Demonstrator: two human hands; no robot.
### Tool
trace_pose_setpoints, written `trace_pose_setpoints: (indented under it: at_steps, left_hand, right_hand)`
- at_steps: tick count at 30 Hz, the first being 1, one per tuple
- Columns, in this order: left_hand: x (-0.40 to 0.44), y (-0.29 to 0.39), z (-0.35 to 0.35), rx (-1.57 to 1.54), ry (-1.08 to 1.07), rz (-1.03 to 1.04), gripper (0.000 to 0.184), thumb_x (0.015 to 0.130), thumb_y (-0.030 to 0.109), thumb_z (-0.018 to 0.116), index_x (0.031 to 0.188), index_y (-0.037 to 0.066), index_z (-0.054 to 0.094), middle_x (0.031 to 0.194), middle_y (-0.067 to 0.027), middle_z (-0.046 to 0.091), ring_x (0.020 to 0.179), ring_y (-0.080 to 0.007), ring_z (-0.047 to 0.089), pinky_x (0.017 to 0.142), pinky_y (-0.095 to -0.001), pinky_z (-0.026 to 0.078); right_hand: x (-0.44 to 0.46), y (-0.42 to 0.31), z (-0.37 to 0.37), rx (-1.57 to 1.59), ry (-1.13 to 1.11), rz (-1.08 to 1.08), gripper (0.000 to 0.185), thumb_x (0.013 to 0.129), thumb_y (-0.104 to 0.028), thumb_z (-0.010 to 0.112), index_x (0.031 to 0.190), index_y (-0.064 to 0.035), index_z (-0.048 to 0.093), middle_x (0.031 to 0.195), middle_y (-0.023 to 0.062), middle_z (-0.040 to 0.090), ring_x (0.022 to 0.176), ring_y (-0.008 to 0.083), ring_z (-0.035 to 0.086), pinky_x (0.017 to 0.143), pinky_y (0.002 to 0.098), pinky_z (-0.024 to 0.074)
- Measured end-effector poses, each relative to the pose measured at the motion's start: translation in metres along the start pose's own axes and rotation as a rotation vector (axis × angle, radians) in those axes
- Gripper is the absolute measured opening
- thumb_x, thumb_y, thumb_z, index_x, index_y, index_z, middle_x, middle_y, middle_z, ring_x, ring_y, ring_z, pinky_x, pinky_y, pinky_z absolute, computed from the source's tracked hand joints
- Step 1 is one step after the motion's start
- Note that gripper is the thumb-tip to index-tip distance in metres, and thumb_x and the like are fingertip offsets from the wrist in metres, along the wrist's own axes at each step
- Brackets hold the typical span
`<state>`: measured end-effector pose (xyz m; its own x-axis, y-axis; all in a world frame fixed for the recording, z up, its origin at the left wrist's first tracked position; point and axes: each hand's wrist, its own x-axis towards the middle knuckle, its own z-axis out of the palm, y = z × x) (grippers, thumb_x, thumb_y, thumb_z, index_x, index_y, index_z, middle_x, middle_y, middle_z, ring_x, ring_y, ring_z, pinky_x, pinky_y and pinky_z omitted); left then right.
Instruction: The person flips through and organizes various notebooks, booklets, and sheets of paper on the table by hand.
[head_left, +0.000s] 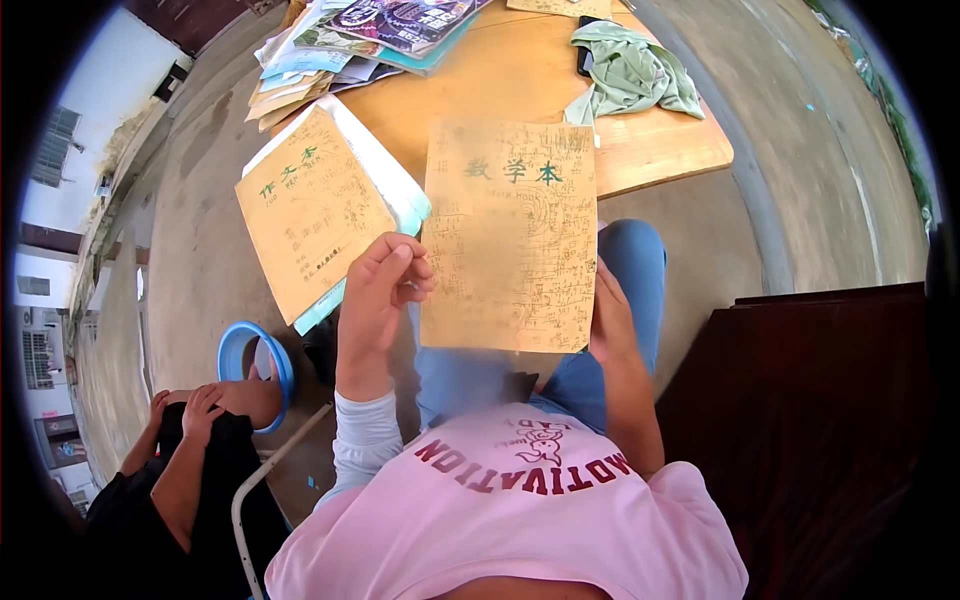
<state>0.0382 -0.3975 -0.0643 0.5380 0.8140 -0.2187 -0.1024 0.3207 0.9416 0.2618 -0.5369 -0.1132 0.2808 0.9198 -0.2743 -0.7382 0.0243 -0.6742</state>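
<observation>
A tan exercise book (510, 240) with green Chinese lettering and dense handwriting on its cover is held up over my lap. My right hand (613, 318) grips it at the lower right edge, with some fingers hidden behind. At its left edge is my left hand (385, 285), with thumb and fingers curled together; whether anything is pinched between them is hidden. Left of it lies a second tan exercise book (315, 210), also with green lettering, tilted on white sheets and a light-green cover at the table's edge.
On the wooden table (480, 75) are a pile of papers and magazines (375, 40), a light-green cloth (640, 70) and a dark phone (584, 58). Another person's hands (200, 412) rest at lower left, near a blue basin (236, 350). Dark furniture (800, 400) stands at right.
</observation>
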Motion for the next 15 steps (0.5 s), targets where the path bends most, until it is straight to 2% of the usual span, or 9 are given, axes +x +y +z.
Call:
trace_pose_setpoints:
  at_steps: [3,4,5,7,8,11,12,15]
  left_hand:
    - [-0.002,0.004,0.023,0.156,-0.047,0.054,0.022,0.097,0.02,0.05,0.106,0.004,0.061,0.094,-0.0059,0.065,0.085,-0.013,0.064,0.073,-0.0252,0.051]
    - [-0.001,0.004,0.028,0.236,-0.196,0.144,0.034,0.099,0.033,0.049,0.111,0.002,0.057,0.109,-0.0088,0.063,0.099,-0.0173,0.062,0.084,-0.0313,0.052]
    - [0.0,0.002,0.036,0.271,-0.231,0.126,0.034,0.098,0.033,0.05,0.112,0.002,0.056,0.11,-0.0085,0.062,0.099,-0.0167,0.062,0.085,-0.0314,0.051]
    - [0.001,-0.002,0.056,0.343,-0.29,0.098,0.035,0.098,0.034,0.051,0.114,0.002,0.055,0.113,-0.008,0.06,0.099,-0.0155,0.06,0.087,-0.0317,0.05]
    - [0.002,-0.001,0.065,0.413,-0.303,0.138,0.034,0.097,0.033,0.052,0.113,0.003,0.054,0.113,-0.0075,0.059,0.097,-0.014,0.059,0.086,-0.0308,0.05]
    - [0.005,0.0,0.083,0.57,-0.285,0.216,0.029,0.096,0.03,0.055,0.109,0.004,0.054,0.108,-0.0056,0.057,0.09,-0.0093,0.056,0.081,-0.0279,0.05]
    - [0.007,-0.002,0.084,0.582,-0.246,0.217,0.026,0.096,0.028,0.056,0.107,0.004,0.054,0.105,-0.0048,0.058,0.088,-0.0076,0.054,0.078,-0.0266,0.05]
    - [0.015,-0.012,0.073,0.528,-0.124,0.174,0.017,0.096,0.021,0.056,0.098,0.005,0.054,0.095,-0.0029,0.059,0.081,-0.005,0.053,0.07,-0.0233,0.049]
  right_hand:
    - [0.004,-0.004,0.007,-0.307,0.101,-0.062,0.046,0.096,-0.015,0.046,0.138,0.0025,0.04,0.13,0.0096,0.052,0.117,0.0151,0.05,0.098,0.0265,0.0397]
    - [0.003,-0.008,0.013,-0.379,0.12,-0.075,0.046,0.095,-0.014,0.046,0.138,0.0022,0.04,0.131,0.01,0.051,0.118,0.0153,0.049,0.099,0.0265,0.0391]
    - [0.001,-0.012,0.018,-0.451,0.14,-0.088,0.047,0.095,-0.013,0.046,0.139,0.002,0.039,0.132,0.0105,0.051,0.12,0.0154,0.049,0.1,0.0266,0.0385]
    - [-0.001,-0.008,0.018,-0.498,0.045,-0.188,0.048,0.094,-0.012,0.048,0.139,0.0009,0.039,0.135,0.0125,0.048,0.122,0.0182,0.047,0.1,0.028,0.0393]
    - [-0.003,-0.007,0.019,-0.509,-0.017,-0.236,0.049,0.093,-0.011,0.05,0.14,0.0004,0.039,0.137,0.0142,0.046,0.123,0.021,0.046,0.099,0.0294,0.0404]
    - [-0.011,-0.01,0.028,-0.942,-0.142,-0.415,0.051,0.091,-0.008,0.053,0.139,0.0003,0.039,0.14,0.0184,0.041,0.122,0.0279,0.047,0.096,0.0343,0.0439]
    - [-0.012,-0.01,0.034,-0.896,-0.192,-0.427,0.053,0.09,-0.008,0.054,0.14,0.0,0.039,0.141,0.0205,0.036,0.123,0.032,0.045,0.094,0.038,0.0461]
    - [-0.012,-0.011,0.037,-1.045,-0.247,-0.517,0.061,0.086,-0.004,0.052,0.145,-0.0026,0.034,0.142,0.0128,0.033,0.118,0.021,0.045,0.094,0.033,0.045]
